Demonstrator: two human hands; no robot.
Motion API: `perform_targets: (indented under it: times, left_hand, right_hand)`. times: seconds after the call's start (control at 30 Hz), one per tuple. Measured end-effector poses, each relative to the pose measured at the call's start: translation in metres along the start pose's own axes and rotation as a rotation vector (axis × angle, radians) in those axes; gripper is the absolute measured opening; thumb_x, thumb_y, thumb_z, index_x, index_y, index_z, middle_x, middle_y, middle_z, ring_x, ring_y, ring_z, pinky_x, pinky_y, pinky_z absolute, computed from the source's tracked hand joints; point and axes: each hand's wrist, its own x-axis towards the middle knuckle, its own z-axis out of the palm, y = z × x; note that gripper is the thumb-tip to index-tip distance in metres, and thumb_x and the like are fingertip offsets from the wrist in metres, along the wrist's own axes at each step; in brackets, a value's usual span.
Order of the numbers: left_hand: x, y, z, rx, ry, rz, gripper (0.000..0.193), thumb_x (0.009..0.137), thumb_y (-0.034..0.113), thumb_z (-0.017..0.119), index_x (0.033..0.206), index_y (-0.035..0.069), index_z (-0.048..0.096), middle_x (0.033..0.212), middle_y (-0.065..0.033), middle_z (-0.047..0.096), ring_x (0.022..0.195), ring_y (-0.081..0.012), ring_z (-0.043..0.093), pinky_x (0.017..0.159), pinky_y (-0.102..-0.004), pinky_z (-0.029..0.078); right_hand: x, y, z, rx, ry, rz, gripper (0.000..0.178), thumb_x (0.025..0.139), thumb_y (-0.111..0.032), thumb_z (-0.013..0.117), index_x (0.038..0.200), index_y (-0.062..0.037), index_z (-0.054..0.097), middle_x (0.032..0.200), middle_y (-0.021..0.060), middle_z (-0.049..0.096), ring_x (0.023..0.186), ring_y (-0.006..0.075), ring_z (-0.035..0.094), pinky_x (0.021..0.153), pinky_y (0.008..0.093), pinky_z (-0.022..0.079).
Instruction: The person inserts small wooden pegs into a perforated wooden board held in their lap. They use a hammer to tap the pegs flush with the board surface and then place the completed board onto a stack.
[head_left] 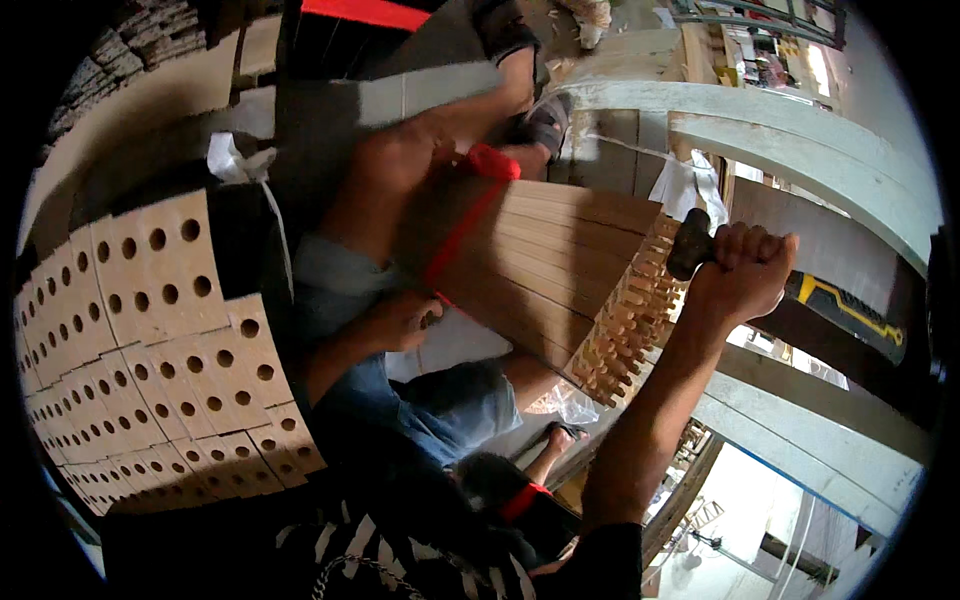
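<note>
My right hand (742,268) is closed around a hammer (850,312) just behind its dark head (690,245); the black and yellow handle points away to the right. The hammer head is beside the far right end of a stack of wooden boards (545,260). Several light wooden dowels (625,340) stick out of the boards' right ends. A red strap (465,230) runs across the stack's left part, between my legs. My left hand (405,320) is near the stack's lower left corner, its fingers curled; whatever may be in them cannot be made out.
Drilled wooden blocks (165,375) with rows of round holes are piled on the left. White-painted beams (780,125) rise on the right. A sandalled foot (565,432) shows beyond the boards, and crumpled clear plastic (570,405) lies below the dowels.
</note>
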Motion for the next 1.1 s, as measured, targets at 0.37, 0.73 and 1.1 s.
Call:
perform_targets:
  times: [0.37,0.73,1.1]
  left_hand:
    - [-0.007,-0.001,-0.005,0.18,-0.045,0.023,0.033,0.086,0.0,0.056,0.118,0.006,0.061,0.08,-0.0137,0.063,0.069,-0.0246,0.06,0.064,-0.0343,0.05]
    - [-0.007,0.002,-0.013,-0.107,-0.141,-0.194,0.043,0.092,0.018,0.056,0.133,0.004,0.055,0.079,-0.0013,0.058,0.07,-0.0111,0.055,0.064,-0.0274,0.045]
    - [-0.019,-0.01,-0.005,0.15,-0.103,-0.028,0.039,0.087,0.012,0.05,0.124,0.007,0.06,0.105,-0.0176,0.066,0.095,-0.0294,0.063,0.084,-0.0389,0.05]
  right_hand:
    - [-0.002,0.011,0.009,0.088,0.089,0.074,0.041,0.099,-0.028,0.058,0.067,-0.0109,0.038,0.058,0.0017,0.037,0.047,0.0154,0.036,0.043,0.0312,0.028]
    - [-0.086,-0.028,-0.005,0.158,-0.006,0.121,0.039,0.104,-0.03,0.054,0.074,-0.0096,0.04,0.06,-0.0015,0.035,0.049,0.0103,0.035,0.045,0.0274,0.028]
    - [-0.083,-0.098,0.003,0.297,0.163,-0.057,0.039,0.101,-0.028,0.059,0.069,-0.0113,0.044,0.057,-0.0034,0.034,0.045,0.0077,0.03,0.042,0.0263,0.022]
